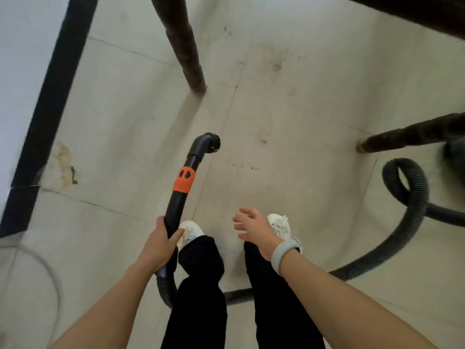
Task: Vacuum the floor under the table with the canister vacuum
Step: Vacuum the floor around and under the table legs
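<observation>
My left hand [161, 241] grips the black vacuum wand [176, 207], which has an orange collar [184, 179] and an angled round brush nozzle [212, 144] over the pale tiled floor [289, 147]. My right hand [251, 226] hovers open above my right shoe, wearing a grey wristband, and holds nothing. The ribbed black hose [412, 210] loops at the right and runs behind my legs to the wand. A dark table leg [186, 54] stands ahead of the nozzle, another table leg [407, 136] at the right. The table's underside [427, 13] fills the top right corner.
A black skirting strip [47, 104] runs along the white wall on the left. Brown stains mark the tile by it [66, 165] and further ahead [274, 64]. A thin pale cord [50, 268] curves on the floor at lower left. A dark blurred body, perhaps the canister [455, 154], sits at the right edge.
</observation>
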Demonstrator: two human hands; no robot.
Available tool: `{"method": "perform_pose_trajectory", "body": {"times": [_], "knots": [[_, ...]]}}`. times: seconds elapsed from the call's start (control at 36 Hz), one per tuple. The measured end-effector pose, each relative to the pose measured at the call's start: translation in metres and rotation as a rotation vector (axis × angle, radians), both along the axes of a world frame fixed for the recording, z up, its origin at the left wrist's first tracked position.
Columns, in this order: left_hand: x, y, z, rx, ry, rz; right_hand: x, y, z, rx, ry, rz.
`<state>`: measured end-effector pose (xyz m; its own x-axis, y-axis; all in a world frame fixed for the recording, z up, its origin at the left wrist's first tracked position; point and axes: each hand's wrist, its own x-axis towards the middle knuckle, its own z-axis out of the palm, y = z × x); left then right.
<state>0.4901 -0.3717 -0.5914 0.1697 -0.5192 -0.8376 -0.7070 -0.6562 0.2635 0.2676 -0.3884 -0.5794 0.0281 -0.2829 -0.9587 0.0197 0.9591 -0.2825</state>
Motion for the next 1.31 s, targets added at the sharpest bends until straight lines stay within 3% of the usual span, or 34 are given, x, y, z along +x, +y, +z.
{"method": "perform_pose_trajectory", "body": {"times": [0.44,0.61,0.86,1.06,1.31], "knots": [[-0.042,-0.012,0.112,-0.13,-0.067,0.113,-0.026,-0.015,0.132,-0.094,0.01,0.233],[-0.037,-0.018,0.129,-0.125,-0.068,0.093,-0.01,-0.031,0.144,-0.209,0.088,0.279],[-0.038,-0.018,0.142,-0.21,0.063,0.132,0.027,-0.036,0.153,-0.207,0.126,0.269],[-0.006,0.002,0.146,-0.203,0.22,0.133,0.07,-0.003,0.161,-0.224,0.204,0.245],[0.045,0.027,0.164,-0.203,0.259,0.192,0.112,0.068,0.191,-0.152,0.304,0.331]]}}
